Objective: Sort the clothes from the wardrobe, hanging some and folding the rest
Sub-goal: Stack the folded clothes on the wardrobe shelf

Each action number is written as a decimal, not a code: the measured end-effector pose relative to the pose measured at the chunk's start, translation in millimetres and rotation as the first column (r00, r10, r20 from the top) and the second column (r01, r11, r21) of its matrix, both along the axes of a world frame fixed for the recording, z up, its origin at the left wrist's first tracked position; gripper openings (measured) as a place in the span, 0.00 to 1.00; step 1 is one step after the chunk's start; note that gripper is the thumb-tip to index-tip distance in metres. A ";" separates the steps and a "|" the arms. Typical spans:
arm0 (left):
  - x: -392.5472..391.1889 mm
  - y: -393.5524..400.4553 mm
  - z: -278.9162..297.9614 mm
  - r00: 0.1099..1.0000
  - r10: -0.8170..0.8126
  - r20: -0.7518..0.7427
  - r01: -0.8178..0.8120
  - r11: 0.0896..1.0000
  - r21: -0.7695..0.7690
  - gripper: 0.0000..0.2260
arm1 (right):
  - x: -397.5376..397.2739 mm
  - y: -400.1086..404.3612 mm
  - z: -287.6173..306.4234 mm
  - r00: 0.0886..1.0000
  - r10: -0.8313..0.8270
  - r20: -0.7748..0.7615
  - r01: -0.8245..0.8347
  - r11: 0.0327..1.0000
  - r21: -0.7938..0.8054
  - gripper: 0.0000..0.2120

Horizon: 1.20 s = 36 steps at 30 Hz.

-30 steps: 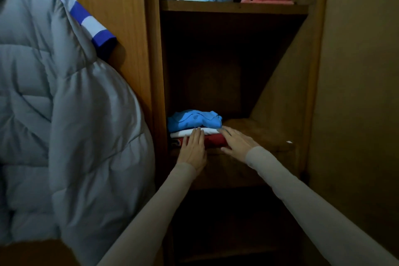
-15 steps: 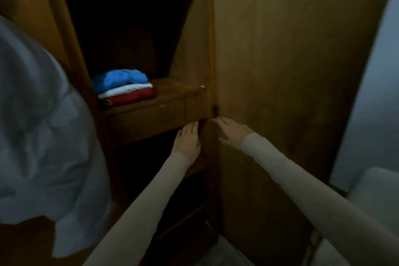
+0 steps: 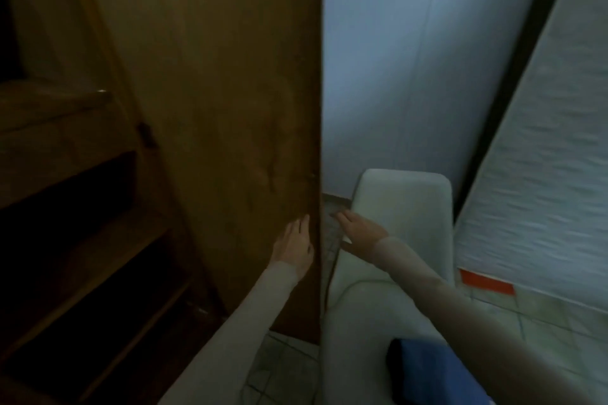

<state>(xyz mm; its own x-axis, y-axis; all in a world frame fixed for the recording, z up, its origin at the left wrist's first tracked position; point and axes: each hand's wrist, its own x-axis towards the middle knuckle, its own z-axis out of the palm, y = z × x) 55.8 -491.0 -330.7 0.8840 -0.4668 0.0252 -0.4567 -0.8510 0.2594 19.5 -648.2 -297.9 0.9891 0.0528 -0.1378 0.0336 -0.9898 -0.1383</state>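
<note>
You are looking at a dim, underexposed picture with a cool bluish cast. The brightest area is the pale wall (image 3: 394,59) at upper centre right, lit softly and evenly, with no glare. At the left of the frame the wardrobe shelves (image 3: 82,240) sink into near-black shadow and lose detail. Motion blur smears the mattress (image 3: 543,174) at the right edge. Your left hand (image 3: 294,245) and right hand (image 3: 360,232) look soft, not sharp. Straight edges bow towards the frame borders.
</note>
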 end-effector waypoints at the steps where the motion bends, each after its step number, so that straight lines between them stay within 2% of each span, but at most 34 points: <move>1: -5.6 -18.2 -10.2 0.999 -0.017 -0.038 0.016 1.000 -0.009 0.27 | -8.1 -17.3 -12.2 1.000 -0.016 -0.016 0.016 1.000 0.001 0.30; 5: -28.5 -83.2 -60.2 0.984 -0.026 -0.175 0.018 0.999 -0.050 0.26 | -37.8 -82.3 -67.0 0.992 -0.094 -0.090 0.099 0.994 0.050 0.30; 10: -61.9 -145.2 -144.6 0.928 0.001 -0.373 -0.015 0.999 -0.035 0.23 | -76.9 -150.6 -161.6 0.940 -0.226 -0.257 0.247 0.968 0.052 0.29; 13: -82.9 -172.2 -197.5 0.854 0.050 -0.517 -0.066 0.998 -0.014 0.23 | -100.8 -179.2 -229.0 0.849 -0.328 -0.413 0.384 0.921 0.057 0.30; 16: -102.3 -191.8 -252.8 0.745 0.094 -0.661 -0.137 0.990 -0.013 0.26 | -124.7 -199.3 -291.2 0.724 -0.434 -0.535 0.519 0.855 0.008 0.31; 18: -113.6 -202.2 -282.9 0.672 0.115 -0.732 -0.173 0.985 -0.004 0.30 | -139.0 -209.9 -323.4 0.651 -0.503 -0.568 0.624 0.781 0.023 0.32; 20: -122.7 -212.9 -307.8 0.639 0.106 -0.761 -0.197 0.980 -0.030 0.34 | -151.5 -219.6 -347.0 0.573 -0.565 -0.593 0.738 0.671 0.074 0.34; 23: -133.5 -227.0 -329.6 0.659 0.075 -0.748 -0.263 0.955 -0.136 0.38 | -166.7 -233.6 -379.3 0.477 -0.645 -0.597 0.859 0.486 0.161 0.42; 25: -135.5 -233.0 -341.0 0.688 0.079 -0.721 -0.312 0.930 -0.195 0.39 | -173.5 -240.9 -397.2 0.491 -0.632 -0.600 0.870 0.396 0.294 0.44; 27: -134.3 -234.3 -352.1 0.692 0.079 -0.717 -0.371 0.892 -0.259 0.39 | -176.0 -240.9 -406.1 0.507 -0.566 -0.650 0.853 0.220 0.473 0.41; 30: -131.2 -232.7 -368.3 0.676 0.009 -0.737 -0.436 0.811 -0.390 0.38 | -175.2 -235.1 -420.8 0.502 -0.533 -0.681 0.812 0.021 0.583 0.37; 33: -128.9 -227.7 -382.3 0.681 -0.019 -0.732 -0.469 0.756 -0.456 0.37 | -172.8 -229.7 -435.1 0.495 -0.564 -0.661 0.775 -0.056 0.629 0.35; 36: -123.4 -222.1 -388.4 0.697 -0.004 -0.717 -0.492 0.725 -0.482 0.37 | -163.6 -227.7 -440.1 0.539 -0.556 -0.633 0.749 -0.028 0.662 0.34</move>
<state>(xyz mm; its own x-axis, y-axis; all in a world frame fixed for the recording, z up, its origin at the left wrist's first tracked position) -67.7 -713.1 -719.1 0.8590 -0.3245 -0.3960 0.2353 -0.4367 0.8683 -144.1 -875.9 -738.0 0.6255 -0.4372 -0.6463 -0.6697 0.1242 -0.7322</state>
